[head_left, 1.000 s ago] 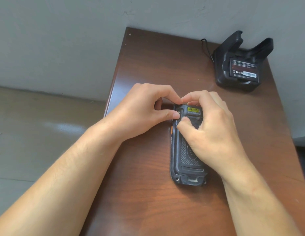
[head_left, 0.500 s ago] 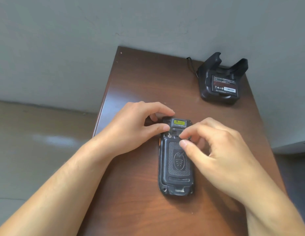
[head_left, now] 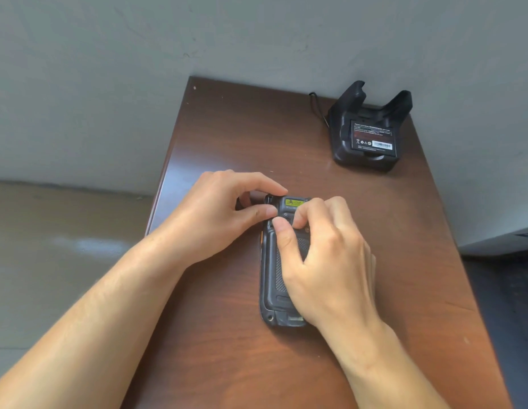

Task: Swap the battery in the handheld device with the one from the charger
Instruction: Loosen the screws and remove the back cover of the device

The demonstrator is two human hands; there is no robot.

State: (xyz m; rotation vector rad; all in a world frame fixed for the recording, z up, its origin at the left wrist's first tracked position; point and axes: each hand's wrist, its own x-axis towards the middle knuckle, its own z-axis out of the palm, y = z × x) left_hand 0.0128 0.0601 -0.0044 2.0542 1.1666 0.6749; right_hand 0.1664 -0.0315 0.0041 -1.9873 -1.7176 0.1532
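A dark grey handheld device [head_left: 271, 278] lies face down on the brown table [head_left: 233, 137], its textured back cover on and a yellow label at its far end. My left hand [head_left: 215, 219] pinches the device's top left corner between thumb and forefinger. My right hand [head_left: 324, 261] lies over the back cover, with thumb and fingertips pressed at the cover's upper edge. A black charger cradle [head_left: 342, 125] stands at the table's far right corner. A black battery [head_left: 373, 138] with a white barcode label sits in it.
A thin black cable [head_left: 317, 106] runs from the charger's left side toward the grey wall [head_left: 256, 33]. The table's left edge drops to a beige floor [head_left: 50, 261]. A darker floor area lies past the right edge.
My right hand has moved back up onto the top of the back cover, thumb and fingers closing on its upper edge. The left hand keeps its pinch. The camera shifted slightly.
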